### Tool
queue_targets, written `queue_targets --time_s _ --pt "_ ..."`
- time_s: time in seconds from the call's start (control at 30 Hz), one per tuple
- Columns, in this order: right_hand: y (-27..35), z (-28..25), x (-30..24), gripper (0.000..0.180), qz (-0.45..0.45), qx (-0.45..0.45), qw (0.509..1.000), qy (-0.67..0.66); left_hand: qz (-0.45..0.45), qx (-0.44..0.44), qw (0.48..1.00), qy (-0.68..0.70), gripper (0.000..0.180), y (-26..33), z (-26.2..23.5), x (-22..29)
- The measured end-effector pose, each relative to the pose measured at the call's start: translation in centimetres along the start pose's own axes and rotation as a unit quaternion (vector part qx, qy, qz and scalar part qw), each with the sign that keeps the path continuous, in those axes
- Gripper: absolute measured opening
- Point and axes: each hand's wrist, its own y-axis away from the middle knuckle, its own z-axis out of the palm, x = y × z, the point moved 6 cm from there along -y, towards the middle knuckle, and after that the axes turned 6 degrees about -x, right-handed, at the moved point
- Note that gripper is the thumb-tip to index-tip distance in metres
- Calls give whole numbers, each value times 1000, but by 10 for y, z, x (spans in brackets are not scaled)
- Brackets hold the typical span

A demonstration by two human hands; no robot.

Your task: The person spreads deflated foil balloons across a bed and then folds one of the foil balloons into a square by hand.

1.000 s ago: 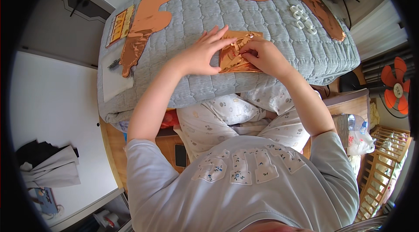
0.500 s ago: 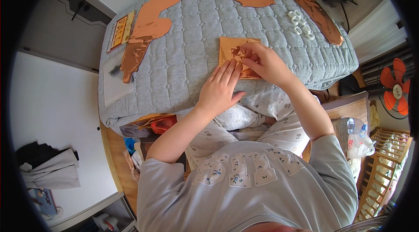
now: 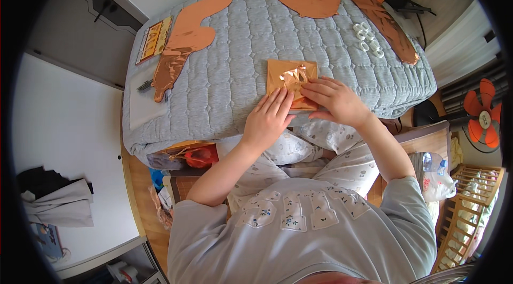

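Note:
A folded square of shiny copper-coloured foil (image 3: 276,72) lies on the bed near its front edge, crinkled in the middle. My left hand (image 3: 268,121) rests on its lower left part, fingers stretched out flat. From the right, my right hand (image 3: 342,103) lays its extended fingers over the square's right side. Neither hand grips anything. Beyond, flat copper foil balloons are spread out: a curved one (image 3: 187,35) at the left, one with a triangular hole (image 3: 320,3) at the far side, and a long narrow one (image 3: 382,22) at the right.
Several white rings (image 3: 368,38) sit beside the narrow balloon. A yellow and red packet (image 3: 155,41) and a translucent sheet (image 3: 141,115) lie on the quilted bed (image 3: 230,75) at left. To the right stand an orange-bladed fan (image 3: 481,113), a plastic bottle (image 3: 427,162) and a wooden crib (image 3: 465,198).
My right hand has gone from pinching the crinkled foil in the middle to lying flatter over the square's right side. My left hand stays on the foil. The whole view has shifted slightly.

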Motion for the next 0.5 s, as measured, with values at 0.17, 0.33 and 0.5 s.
queue_targets --time_s 0.17,0.33,0.5 --pt "-3 2 -27 60 -30 39 999 -22 -51 71 996 15 30 23 -14 -3" --pt "-1 20 -43 49 -85 125 988 25 -80 43 992 88 27 41 -41 1" --pt "-16 9 -61 35 -104 195 975 -6 -96 40 988 115 26 55 -67 1"
